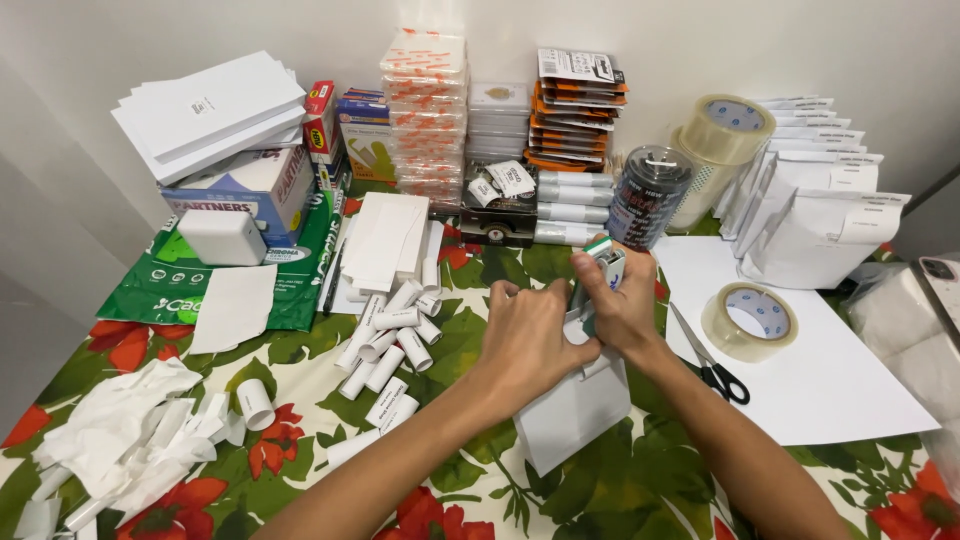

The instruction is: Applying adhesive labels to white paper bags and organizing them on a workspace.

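Left hand [530, 335] pins white paper envelope [572, 410] on floral-cloth table [470, 340]; right hand [622, 305] grip closed around small white-green stapler [603, 262]. Best: hold fold flat, press squarely.

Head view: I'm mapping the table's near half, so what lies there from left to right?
Crumpled white paper scraps → small white paper rolls → left hand → right hand → black-handled scissors → clear tape roll
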